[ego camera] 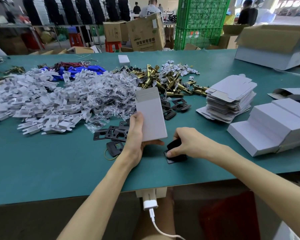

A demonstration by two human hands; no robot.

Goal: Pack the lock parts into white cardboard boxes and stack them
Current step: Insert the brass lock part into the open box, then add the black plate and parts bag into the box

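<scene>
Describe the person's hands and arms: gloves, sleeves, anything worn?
Left hand and right hand are bare: no gloves, no rings visible. Forearms are uncovered to the frame edge, with no sleeves, watch or wristbands in view.

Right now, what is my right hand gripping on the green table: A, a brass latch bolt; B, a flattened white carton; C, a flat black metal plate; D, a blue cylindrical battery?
C: the right hand pinches a black metal plate on the green table, beside the white cardboard box in the left hand.
</scene>
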